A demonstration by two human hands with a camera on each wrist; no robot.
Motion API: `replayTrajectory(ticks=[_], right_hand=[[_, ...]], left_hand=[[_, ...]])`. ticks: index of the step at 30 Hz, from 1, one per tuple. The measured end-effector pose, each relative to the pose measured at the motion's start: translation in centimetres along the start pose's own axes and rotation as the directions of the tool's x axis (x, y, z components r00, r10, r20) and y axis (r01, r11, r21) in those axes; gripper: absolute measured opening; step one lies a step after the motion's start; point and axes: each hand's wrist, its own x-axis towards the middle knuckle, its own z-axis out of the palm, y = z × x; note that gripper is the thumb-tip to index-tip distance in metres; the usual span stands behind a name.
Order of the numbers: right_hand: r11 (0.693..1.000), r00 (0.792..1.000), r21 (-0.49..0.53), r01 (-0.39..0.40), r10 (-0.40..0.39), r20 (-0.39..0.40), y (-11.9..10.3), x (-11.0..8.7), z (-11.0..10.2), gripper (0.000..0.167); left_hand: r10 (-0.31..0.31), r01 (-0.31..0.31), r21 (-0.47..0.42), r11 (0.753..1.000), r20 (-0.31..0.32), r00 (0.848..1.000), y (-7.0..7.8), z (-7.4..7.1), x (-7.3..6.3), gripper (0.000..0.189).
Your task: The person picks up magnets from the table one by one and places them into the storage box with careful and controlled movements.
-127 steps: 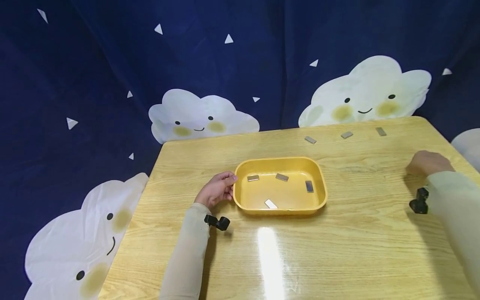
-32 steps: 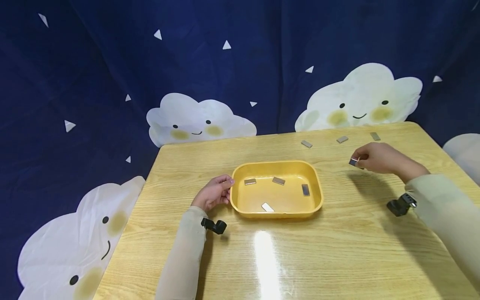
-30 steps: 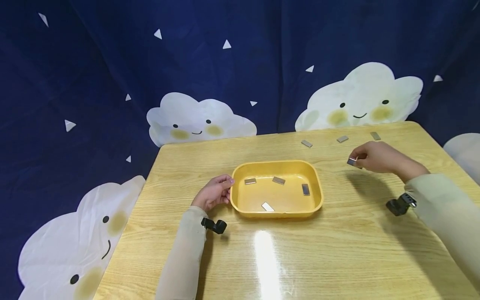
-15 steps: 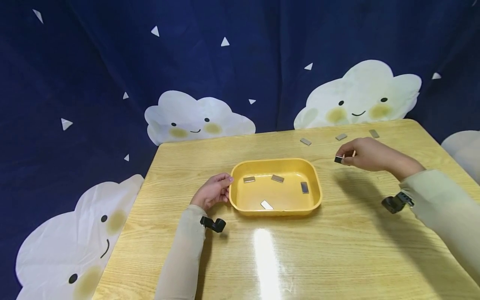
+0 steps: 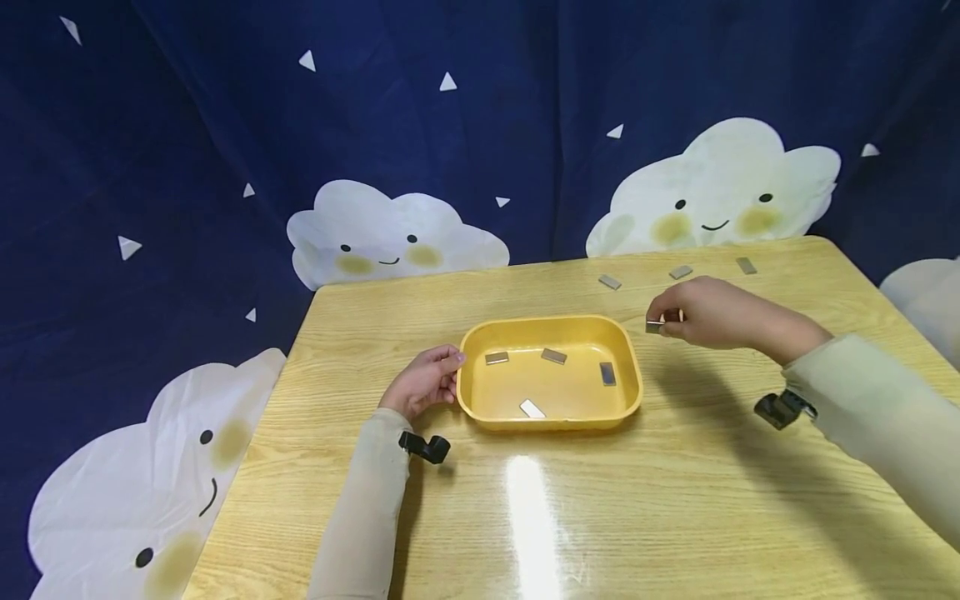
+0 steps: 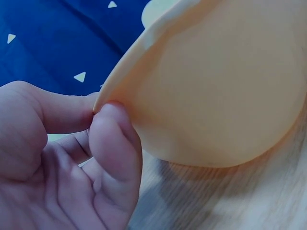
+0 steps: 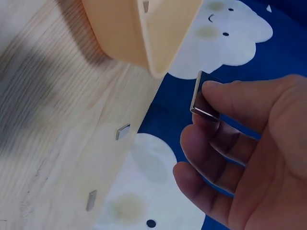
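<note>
Four small shiny metallic rectangles (image 5: 553,356) sit spaced apart inside the yellow rounded-corner tray (image 5: 566,393) on the pale wood-grain table (image 5: 637,525). Left hand (image 5: 423,382): thumb and fingers pinch the tray's left rim. Right hand (image 5: 708,312): thumb and fingers pinch a fifth metallic rectangle (image 5: 654,327) above the table, just right of the tray. Three more grey rectangles (image 5: 681,272) lie near the table's far edge.

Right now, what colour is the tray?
The tray is plain yellow, clearest in the head view.
</note>
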Motion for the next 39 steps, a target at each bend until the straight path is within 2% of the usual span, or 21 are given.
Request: replayTrajectory(ticks=[8,17,23,30,39], right_hand=[[0.992,0.993,-0.032,0.12,-0.12,0.01,-2.2,1.0,-0.3,0.016],[0.969,0.972,-0.078,0.235,-0.233,0.033,-4.5,2.6,-0.7,0.022],[0.962,0.963,-0.088,0.259,-0.249,0.103,-6.1,3.9,-0.7,0.018],[0.951,0.953,-0.099,0.293,-0.281,0.115,-7.5,4.8,-1.0,0.022],[0.961,0.955,-0.062,0.268,-0.257,0.148,-7.6,5.0,0.4,0.014]], left_hand=[[0.003,-0.003,0.013,1.0,0.0,1.0,0.0,-0.1,0.1,0.015],[-0.014,0.014,0.008,1.0,-0.01,1.0,0.1,-0.2,0.1,0.014],[-0.013,0.013,0.003,1.0,-0.015,1.0,0.0,-0.3,0.3,0.013],[-0.007,0.007,0.006,1.0,-0.017,1.0,-0.1,-0.1,0.4,0.014],[-0.012,0.012,-0.002,1.0,-0.015,1.0,0.0,-0.1,0.2,0.016]])
